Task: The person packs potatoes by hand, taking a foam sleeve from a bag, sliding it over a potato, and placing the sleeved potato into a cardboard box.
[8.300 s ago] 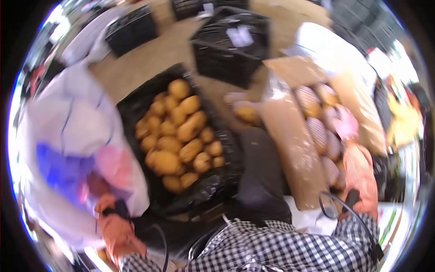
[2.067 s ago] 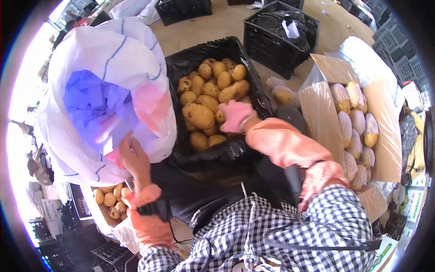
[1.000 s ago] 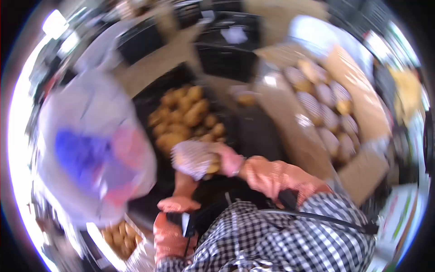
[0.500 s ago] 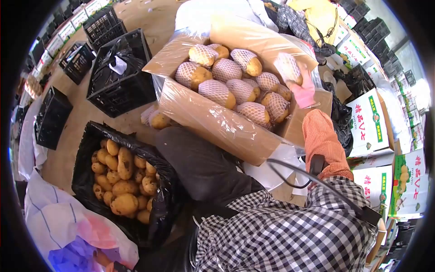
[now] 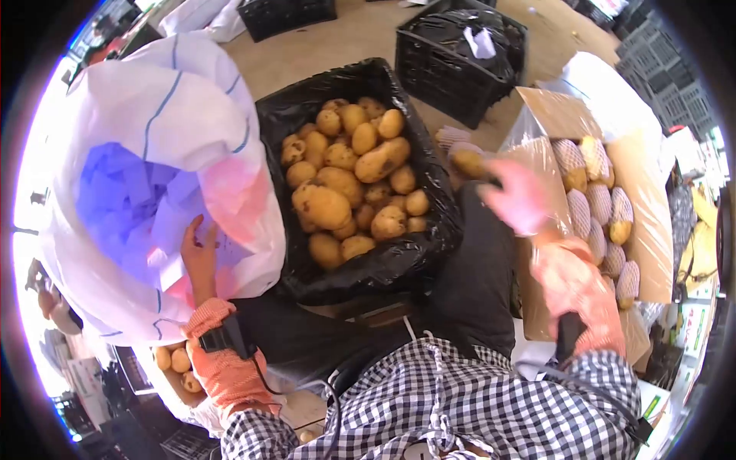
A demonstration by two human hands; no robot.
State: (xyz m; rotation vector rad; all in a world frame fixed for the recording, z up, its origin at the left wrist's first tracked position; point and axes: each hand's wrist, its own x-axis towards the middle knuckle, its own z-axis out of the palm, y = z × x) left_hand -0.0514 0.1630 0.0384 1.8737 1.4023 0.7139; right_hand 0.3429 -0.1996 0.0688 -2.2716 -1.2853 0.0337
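Observation:
My left hand (image 5: 201,251) is bare and reaches into a large white sack (image 5: 115,92). Blue-looking foam pieces (image 5: 130,192) fill the sack, and the fingers are apart at their edge. My right hand (image 5: 517,197), in a pink glove, is blurred above my knee, close to a net-wrapped potato (image 5: 466,159) on the floor; its fingers are smeared by motion. Loose potatoes (image 5: 337,169) fill a crate lined with black plastic (image 5: 280,103) between the hands. To the right, net-wrapped potatoes (image 5: 602,203) lie in a plastic-lined cardboard box (image 5: 652,230).
A black crate (image 5: 437,80) with black plastic and a white scrap stands behind the potato crate. Another dark crate (image 5: 287,17) is at the top. More potatoes (image 5: 180,360) sit in a box at lower left. Cables run from both wrists.
The view has swung left. My right hand has left the cardboard box, where it held a net-wrapped potato, and moved over my knee. My left hand has come into view at the sack.

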